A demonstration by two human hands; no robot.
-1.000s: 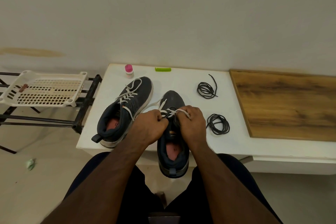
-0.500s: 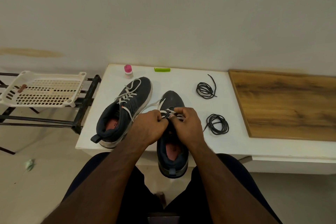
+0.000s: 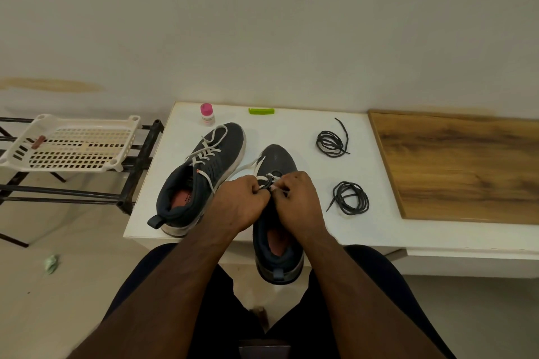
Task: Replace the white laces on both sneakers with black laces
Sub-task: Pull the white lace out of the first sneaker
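The task is at its start: both hands work at the white lace [image 3: 269, 176] of the near sneaker [image 3: 277, 230], which overhangs the surface [image 3: 291, 131] edge. The left hand [image 3: 237, 204] and right hand [image 3: 297, 201] each pinch the lace with curled fingers. The far sneaker [image 3: 204, 175] is fully laced in white, and two black lace coils [image 3: 332, 143] [image 3: 350, 198] lie untouched at right

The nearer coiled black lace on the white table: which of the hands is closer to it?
Right. The right hand pinches the white lace on the near dark sneaker, just left of the coiled black lace; the left hand is farther left.
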